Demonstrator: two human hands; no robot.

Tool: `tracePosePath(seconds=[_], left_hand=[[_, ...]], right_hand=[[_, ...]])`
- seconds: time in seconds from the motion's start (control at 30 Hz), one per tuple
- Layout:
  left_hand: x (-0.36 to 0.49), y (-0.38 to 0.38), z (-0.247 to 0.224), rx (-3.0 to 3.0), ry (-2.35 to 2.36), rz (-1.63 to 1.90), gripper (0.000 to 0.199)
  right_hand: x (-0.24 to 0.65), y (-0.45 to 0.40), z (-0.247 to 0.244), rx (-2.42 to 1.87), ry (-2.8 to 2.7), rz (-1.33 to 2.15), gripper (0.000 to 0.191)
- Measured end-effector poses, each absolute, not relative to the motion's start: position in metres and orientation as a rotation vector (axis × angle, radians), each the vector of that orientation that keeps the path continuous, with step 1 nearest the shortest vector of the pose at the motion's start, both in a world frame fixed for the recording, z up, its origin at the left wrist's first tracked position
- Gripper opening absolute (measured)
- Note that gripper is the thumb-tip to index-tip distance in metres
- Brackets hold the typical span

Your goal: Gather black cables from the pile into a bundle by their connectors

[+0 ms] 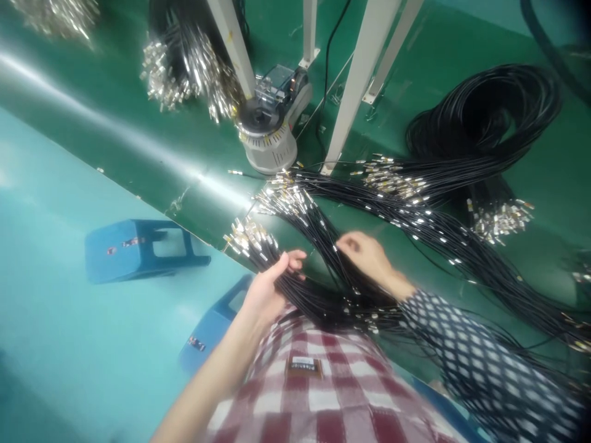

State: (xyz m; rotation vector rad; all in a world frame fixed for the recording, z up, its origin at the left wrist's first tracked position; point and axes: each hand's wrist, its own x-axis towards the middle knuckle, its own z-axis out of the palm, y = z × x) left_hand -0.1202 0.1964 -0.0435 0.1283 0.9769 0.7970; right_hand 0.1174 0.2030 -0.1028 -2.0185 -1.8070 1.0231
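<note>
My left hand [270, 283] is wrapped round a bundle of thin black cables [305, 289] close to their ends. Shiny metal tips with pale sleeves [252, 239] fan out beyond the thumb. My right hand [367, 258] is closed in a pinch just right of this bundle, at a black cable [329, 237] from a second group; its fingertips are slightly blurred. The second group's metal tips [286, 200] spread over the table edge side, ahead of my left hand. The cables run back toward the checked apron [323, 394] at my front.
A round grey-white tape dispenser [270, 141] stands beyond the cables on the green tabletop [184, 154], near white metal legs [351, 86]. More cable bundles lie at the upper left [184, 67] and in a coil [484, 117] at right. Blue stools [133, 249] stand on the floor.
</note>
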Motion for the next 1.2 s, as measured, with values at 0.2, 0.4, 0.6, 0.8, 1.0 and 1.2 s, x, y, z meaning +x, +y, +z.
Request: tracePosePath(seconds=[0.2,0.4,0.6,0.8,1.0,1.2], left_hand=[[-0.113,0.194,-0.035,0.129,0.864,0.811,0.038],[-0.108,0.195,-0.034,0.157,0.871,0.82,0.033],[-0.106,0.189,-0.027,0.218,0.868,0.826,0.029],[-0.107,0.182,-0.023,0.23,0.86,0.861,0.023],[-0.101,0.176,-0.015,0.299,0.894,0.895,0.015],[-0.096,0.169,-0.008,0.354,0.879,0.916,0.025]], right_hand=[[0.083,0.267,-0.13,-2.199,-1.673,0.906,0.016],[0.097,0.247,-0.124,-2.23,-1.628,0.911,0.019],[0.095,0.247,-0.128,-2.117,-1.511,1.056,0.013],[0.105,0.214,-0.086,-1.78,-1.415,1.33,0.025],[0.104,0.154,-0.03,-1.476,-1.251,1.646,0.031],[0.11,0.123,-0.012,-1.424,-1.091,1.866,0.037]])
